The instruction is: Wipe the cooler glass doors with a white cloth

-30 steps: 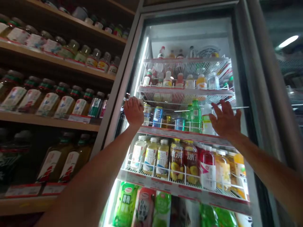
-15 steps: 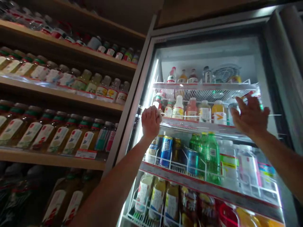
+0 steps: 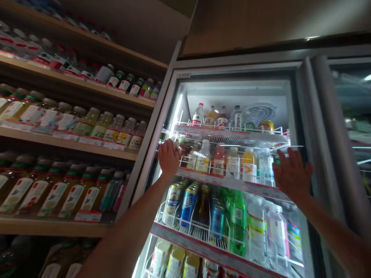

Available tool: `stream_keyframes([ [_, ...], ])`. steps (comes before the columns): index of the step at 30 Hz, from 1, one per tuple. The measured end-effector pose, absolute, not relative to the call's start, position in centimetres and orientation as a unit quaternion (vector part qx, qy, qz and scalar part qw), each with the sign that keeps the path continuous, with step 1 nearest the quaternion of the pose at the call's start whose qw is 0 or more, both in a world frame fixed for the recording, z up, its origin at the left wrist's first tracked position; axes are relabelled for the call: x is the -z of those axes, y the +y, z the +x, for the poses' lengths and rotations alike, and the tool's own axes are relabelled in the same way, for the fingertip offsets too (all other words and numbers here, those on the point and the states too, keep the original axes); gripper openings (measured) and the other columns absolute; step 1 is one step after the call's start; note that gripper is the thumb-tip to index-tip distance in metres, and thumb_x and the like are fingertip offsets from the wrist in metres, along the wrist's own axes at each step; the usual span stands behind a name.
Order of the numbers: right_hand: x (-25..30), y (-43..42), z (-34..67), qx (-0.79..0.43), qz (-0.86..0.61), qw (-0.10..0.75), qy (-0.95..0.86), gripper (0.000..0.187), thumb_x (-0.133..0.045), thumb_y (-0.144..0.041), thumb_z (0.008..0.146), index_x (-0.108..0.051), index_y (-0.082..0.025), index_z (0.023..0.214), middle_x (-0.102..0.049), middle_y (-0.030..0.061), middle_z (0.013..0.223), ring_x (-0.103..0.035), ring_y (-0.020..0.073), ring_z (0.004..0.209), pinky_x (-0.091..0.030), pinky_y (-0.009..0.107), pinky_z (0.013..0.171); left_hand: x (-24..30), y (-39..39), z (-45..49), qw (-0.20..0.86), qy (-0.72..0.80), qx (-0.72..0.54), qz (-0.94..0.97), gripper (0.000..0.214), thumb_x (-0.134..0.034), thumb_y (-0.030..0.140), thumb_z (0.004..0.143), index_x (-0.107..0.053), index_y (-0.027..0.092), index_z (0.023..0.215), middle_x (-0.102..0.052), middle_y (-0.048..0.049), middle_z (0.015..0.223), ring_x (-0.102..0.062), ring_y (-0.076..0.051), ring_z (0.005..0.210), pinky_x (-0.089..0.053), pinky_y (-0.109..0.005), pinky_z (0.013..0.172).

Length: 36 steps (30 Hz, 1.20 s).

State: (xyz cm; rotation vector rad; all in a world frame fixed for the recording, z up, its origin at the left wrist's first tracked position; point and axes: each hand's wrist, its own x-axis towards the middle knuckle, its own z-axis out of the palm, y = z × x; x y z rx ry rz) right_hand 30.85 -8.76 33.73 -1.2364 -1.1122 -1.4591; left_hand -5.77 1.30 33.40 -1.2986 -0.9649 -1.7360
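My left hand point(image 3: 168, 157) is closed at the left side of a lit glass-door drinks fridge point(image 3: 220, 73). A bit of a pale crumpled cloth shows at its fingers; most of it is hidden. My right hand point(image 3: 293, 174) is raised, fingers spread and palm toward the glass near the door's right side, with nothing in it. Whether the palm touches the glass I cannot tell. Behind the glass, between my hands, stand an orange juice bottle point(image 3: 249, 165), a pink drink bottle point(image 3: 219, 160) and a clear bottle point(image 3: 266, 166) on a wire shelf.
Wooden shelves point(image 3: 66, 139) packed with bottles rise on the left. Lower in the fridge are blue cans point(image 3: 188, 206), green bottles point(image 3: 238, 220) and white-capped bottles point(image 3: 276, 227). A thick grey vertical frame point(image 3: 327, 127) separates it from another fridge at the right.
The view has tilted up and turned right, so the shelves sit lower and the second fridge shows. Both hands appear lower and farther left in the picture; the left stays closed, the right spread.
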Motion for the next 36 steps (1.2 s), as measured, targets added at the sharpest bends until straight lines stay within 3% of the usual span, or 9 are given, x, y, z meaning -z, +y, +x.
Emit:
stream_keyframes([
  [4,-34.5,-9.0,31.2,0.581,-0.486,0.461,-0.462,0.052,-0.030,-0.038,0.091,-0.038,-0.017,0.138,-0.033,0.0173,0.145,-0.028,0.0338,0.135,-0.028,0.061,0.102,-33.4,-0.9,1.6,0.384,-0.365,0.667,-0.525,0.044,-0.043,0.026,0.085,-0.047,0.014,0.127,-0.048,-0.0134,0.135,-0.038,-0.028,0.130,-0.032,-0.049,0.108],
  [8,-35.1,-9.0,31.6,0.560,-0.433,0.467,-0.529,0.053,-0.029,-0.032,0.090,-0.035,-0.013,0.139,-0.042,0.0169,0.140,-0.035,0.0291,0.133,-0.029,0.052,0.106,-32.0,-4.7,15.1,0.452,-0.233,0.574,-0.642,0.046,-0.041,0.033,0.088,-0.044,0.017,0.131,-0.042,-0.0068,0.141,-0.028,-0.027,0.136,-0.027,-0.047,0.111],
  [12,-36.8,-9.0,33.7,0.489,-0.352,0.596,-0.531,0.056,-0.024,-0.031,0.089,-0.027,-0.013,0.142,-0.045,0.0155,0.138,-0.041,0.0247,0.129,-0.034,0.047,0.105,-32.6,-6.1,20.6,0.507,-0.139,0.496,-0.692,0.046,-0.037,0.038,0.090,-0.043,0.020,0.132,-0.043,-0.0032,0.140,-0.030,-0.024,0.135,-0.026,-0.042,0.112],
  [15,-37.1,-9.2,34.7,0.454,-0.279,0.679,-0.505,0.055,-0.021,-0.031,0.090,-0.026,-0.015,0.143,-0.040,0.0140,0.141,-0.036,0.0237,0.132,-0.033,0.047,0.107,-35.4,-4.9,17.7,0.488,-0.180,0.526,-0.673,0.046,-0.036,0.036,0.091,-0.041,0.020,0.133,-0.044,-0.0046,0.140,-0.030,-0.023,0.135,-0.029,-0.042,0.111],
  [21,-36.3,-9.8,34.6,0.428,-0.254,0.689,-0.527,0.055,-0.019,-0.029,0.090,-0.021,-0.018,0.144,-0.034,0.0125,0.144,-0.029,0.0234,0.136,-0.029,0.047,0.110,-40.7,-4.0,14.8,0.363,-0.360,0.664,-0.545,0.047,-0.035,0.027,0.088,-0.041,0.012,0.132,-0.040,-0.0134,0.141,-0.027,-0.028,0.136,-0.024,-0.051,0.111],
  [26,-39.9,-9.8,35.4,0.397,-0.262,0.687,-0.549,0.057,-0.020,-0.035,0.089,-0.025,-0.014,0.141,-0.033,0.0150,0.145,-0.033,0.0240,0.134,-0.030,0.045,0.109,-40.0,-5.6,21.0,0.480,-0.207,0.521,-0.675,0.046,-0.040,0.033,0.088,-0.041,0.023,0.133,-0.039,-0.0035,0.143,-0.025,-0.024,0.137,-0.025,-0.043,0.112],
  [29,-43.2,-9.8,35.6,0.388,-0.266,0.714,-0.518,0.056,-0.023,-0.034,0.088,-0.033,-0.009,0.137,-0.039,0.0184,0.140,-0.039,0.0250,0.129,-0.033,0.042,0.107,-41.0,-4.4,17.5,0.477,-0.229,0.529,-0.663,0.047,-0.038,0.034,0.089,-0.038,0.023,0.135,-0.040,-0.0029,0.143,-0.026,-0.022,0.136,-0.026,-0.041,0.111],
  [33,-45.1,-9.7,35.0,0.461,-0.327,0.641,-0.519,0.056,-0.025,-0.032,0.087,-0.040,-0.003,0.133,-0.042,0.0212,0.137,-0.036,0.0252,0.132,-0.029,0.041,0.110,-42.3,-1.5,5.1,0.387,-0.375,0.648,-0.538,0.046,-0.034,0.025,0.087,-0.044,0.015,0.130,-0.049,-0.0097,0.135,-0.038,-0.021,0.130,-0.028,-0.043,0.111],
  [36,-44.9,-9.2,34.0,0.511,-0.357,0.594,-0.508,0.057,-0.022,-0.035,0.089,-0.041,-0.003,0.132,-0.042,0.0210,0.138,-0.033,0.0236,0.134,-0.028,0.041,0.110,-42.0,-0.3,-0.4,0.365,-0.411,0.683,-0.481,0.047,-0.030,0.021,0.086,-0.042,0.004,0.128,-0.048,-0.0203,0.133,-0.039,-0.028,0.129,-0.026,-0.055,0.108],
])
